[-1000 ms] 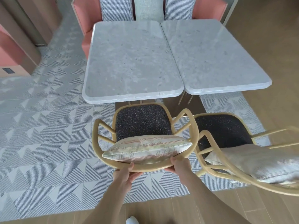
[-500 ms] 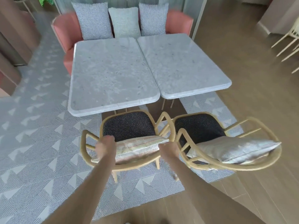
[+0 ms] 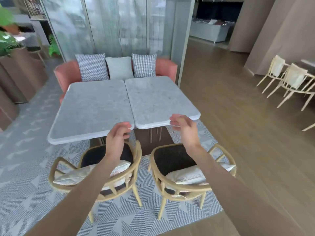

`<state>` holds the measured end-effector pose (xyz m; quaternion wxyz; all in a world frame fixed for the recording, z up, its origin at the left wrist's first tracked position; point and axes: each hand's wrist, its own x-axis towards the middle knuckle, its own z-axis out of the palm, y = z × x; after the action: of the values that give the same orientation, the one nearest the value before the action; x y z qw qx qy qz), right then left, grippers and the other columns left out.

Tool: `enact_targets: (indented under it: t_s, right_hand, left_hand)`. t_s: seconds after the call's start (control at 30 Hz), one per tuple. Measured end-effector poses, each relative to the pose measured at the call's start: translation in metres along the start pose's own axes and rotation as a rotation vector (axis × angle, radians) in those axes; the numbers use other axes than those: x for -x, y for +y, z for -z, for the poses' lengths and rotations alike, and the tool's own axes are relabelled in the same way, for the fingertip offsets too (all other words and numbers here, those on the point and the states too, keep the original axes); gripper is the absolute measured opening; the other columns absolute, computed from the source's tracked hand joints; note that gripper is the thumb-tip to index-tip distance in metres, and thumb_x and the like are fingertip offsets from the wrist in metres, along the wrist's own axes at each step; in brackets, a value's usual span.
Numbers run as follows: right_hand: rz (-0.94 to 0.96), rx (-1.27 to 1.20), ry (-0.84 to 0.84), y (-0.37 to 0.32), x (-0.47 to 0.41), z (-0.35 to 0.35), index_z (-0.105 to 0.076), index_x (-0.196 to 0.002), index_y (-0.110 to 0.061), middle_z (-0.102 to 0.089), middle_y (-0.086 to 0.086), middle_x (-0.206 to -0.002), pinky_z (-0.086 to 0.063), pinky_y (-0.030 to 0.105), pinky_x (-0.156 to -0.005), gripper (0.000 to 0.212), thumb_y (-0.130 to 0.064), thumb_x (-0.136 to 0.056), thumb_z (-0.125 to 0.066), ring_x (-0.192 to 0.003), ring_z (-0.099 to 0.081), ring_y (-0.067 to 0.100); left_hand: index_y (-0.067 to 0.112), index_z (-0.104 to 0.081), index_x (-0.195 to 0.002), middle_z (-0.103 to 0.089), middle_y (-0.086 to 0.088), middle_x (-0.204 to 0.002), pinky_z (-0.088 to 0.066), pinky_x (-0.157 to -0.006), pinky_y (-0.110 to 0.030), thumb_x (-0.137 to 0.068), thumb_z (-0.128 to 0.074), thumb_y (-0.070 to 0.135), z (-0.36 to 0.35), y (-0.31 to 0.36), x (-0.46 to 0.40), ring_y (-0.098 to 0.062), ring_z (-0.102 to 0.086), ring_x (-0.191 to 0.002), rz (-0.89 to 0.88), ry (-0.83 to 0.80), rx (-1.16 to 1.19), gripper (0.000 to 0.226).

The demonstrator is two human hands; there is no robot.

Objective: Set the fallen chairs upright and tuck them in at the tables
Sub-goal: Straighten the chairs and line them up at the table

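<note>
Fingers (image 3: 127,127) of both hands hang loosely curled, holding nothing, above two upright chairs (image 3: 95,169) (image 3: 192,169) standing near the desk (image 3: 95,106) edge, so this pair appears finished; next, locate any fallen chair elsewhere.

Two upright chairs (image 3: 95,174) face marble tables (image 3: 95,108)

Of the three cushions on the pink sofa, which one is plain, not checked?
The middle cushion: plain pale grey, standing between the two checked cushions behind the marble tables.
</note>
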<state>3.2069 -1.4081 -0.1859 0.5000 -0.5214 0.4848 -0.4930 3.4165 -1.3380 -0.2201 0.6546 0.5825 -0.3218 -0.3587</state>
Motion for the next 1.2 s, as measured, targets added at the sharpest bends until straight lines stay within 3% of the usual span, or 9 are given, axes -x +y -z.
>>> enact_targets:
  t_s: [0.2, 0.33, 0.6, 0.73, 0.83, 1.03, 1.1, 1.17, 1.2]
  right_hand:
    - [0.017, -0.12, 0.036, -0.006, 0.007, 0.113, -0.071, -0.109, -0.004, -0.074, 0.013, -0.108, -0.054, 0.037, -0.095, 0.042, -0.032, -0.081, -0.054, -0.098, -0.07, 0.022]
    - [0.015, -0.108, 0.045, -0.002, -0.006, 0.16, -0.069, -0.113, 0.0, -0.074, 0.014, -0.108, -0.055, 0.037, -0.094, 0.049, -0.033, -0.081, -0.054, -0.101, -0.07, 0.024]
    - [-0.051, -0.018, 0.102, 0.042, -0.059, 0.228, -0.07, -0.11, -0.003, -0.074, 0.008, -0.106, -0.054, 0.045, -0.098, 0.027, -0.018, -0.1, -0.049, -0.103, -0.07, 0.028]
    - [-0.123, 0.06, 0.096, 0.064, -0.091, 0.257, -0.071, -0.106, -0.012, -0.074, 0.006, -0.106, -0.054, 0.042, -0.097, 0.024, -0.023, -0.1, -0.05, -0.102, -0.07, 0.023]
    - [-0.196, 0.11, 0.083, 0.088, -0.12, 0.28, -0.071, -0.103, -0.014, -0.073, 0.004, -0.105, -0.053, 0.043, -0.097, 0.023, -0.027, -0.1, -0.053, -0.101, -0.069, 0.02]
    - [-0.394, 0.381, -0.027, 0.156, -0.156, 0.298, -0.068, -0.112, -0.006, -0.071, 0.006, -0.11, -0.051, 0.049, -0.098, 0.035, -0.036, -0.1, -0.053, -0.107, -0.067, 0.025]
    - [-0.428, 0.538, -0.14, 0.182, -0.167, 0.299, -0.069, -0.09, -0.014, -0.068, -0.002, -0.098, -0.054, 0.033, -0.091, 0.027, -0.031, -0.1, -0.05, -0.095, -0.065, 0.017]
    - [-0.428, 0.747, -0.248, 0.204, -0.171, 0.296, -0.053, -0.067, -0.024, -0.053, -0.007, -0.07, -0.043, 0.008, -0.057, 0.033, -0.021, -0.099, -0.049, -0.07, -0.054, 0.014]
    - [-0.453, 0.826, -0.292, 0.216, -0.17, 0.296, -0.048, -0.063, -0.022, -0.044, -0.007, -0.061, -0.037, 0.012, -0.045, 0.036, -0.017, -0.099, -0.048, -0.058, -0.046, 0.013]
  left_hand:
    - [0.01, -0.071, -0.105, -0.071, -0.013, -0.113, -0.047, -0.102, -0.048, -0.097, -0.051, 0.008, -0.09, -0.014, 0.062, -0.034, -0.064, -0.113, -0.016, 0.005, 0.052, 0.021]
    - [0.014, -0.071, -0.104, -0.073, -0.01, -0.111, -0.051, -0.093, -0.036, -0.098, -0.051, 0.011, -0.142, -0.021, 0.073, -0.029, -0.066, -0.111, -0.012, -0.007, 0.024, 0.021]
    - [0.008, -0.07, -0.108, -0.072, -0.013, -0.113, -0.052, -0.092, -0.035, -0.099, -0.05, 0.01, -0.239, -0.052, 0.04, -0.03, -0.065, -0.111, 0.02, -0.043, -0.001, 0.022]
    - [0.012, -0.069, -0.103, -0.07, -0.016, -0.115, -0.052, -0.097, -0.044, -0.1, -0.051, 0.011, -0.301, -0.081, 0.019, -0.032, -0.065, -0.11, 0.082, -0.074, 0.023, 0.019]
    - [0.017, -0.07, -0.105, -0.071, -0.011, -0.111, -0.054, -0.093, -0.042, -0.095, -0.055, 0.018, -0.335, -0.112, 0.01, -0.027, -0.067, -0.105, 0.142, -0.097, 0.022, 0.018]
    - [0.019, -0.069, -0.108, -0.072, -0.001, -0.102, -0.055, -0.088, -0.035, -0.1, -0.049, 0.022, -0.325, -0.174, 0.004, -0.02, -0.069, -0.098, 0.339, 0.102, -0.103, 0.022]
    - [0.021, -0.068, -0.096, -0.071, 0.0, -0.096, -0.052, -0.087, -0.037, -0.098, -0.049, 0.021, -0.315, -0.195, 0.006, -0.022, -0.068, -0.094, 0.409, 0.148, -0.206, 0.019]
    - [0.022, -0.062, -0.084, -0.063, 0.0, -0.088, -0.05, -0.079, -0.035, -0.097, -0.049, 0.019, -0.311, -0.216, 0.015, -0.021, -0.061, -0.085, 0.498, 0.17, -0.32, 0.019]
    - [0.018, -0.064, -0.088, -0.06, -0.002, -0.085, -0.051, -0.072, -0.033, -0.097, -0.048, 0.017, -0.312, -0.227, 0.024, -0.019, -0.057, -0.079, 0.557, 0.202, -0.386, 0.018]
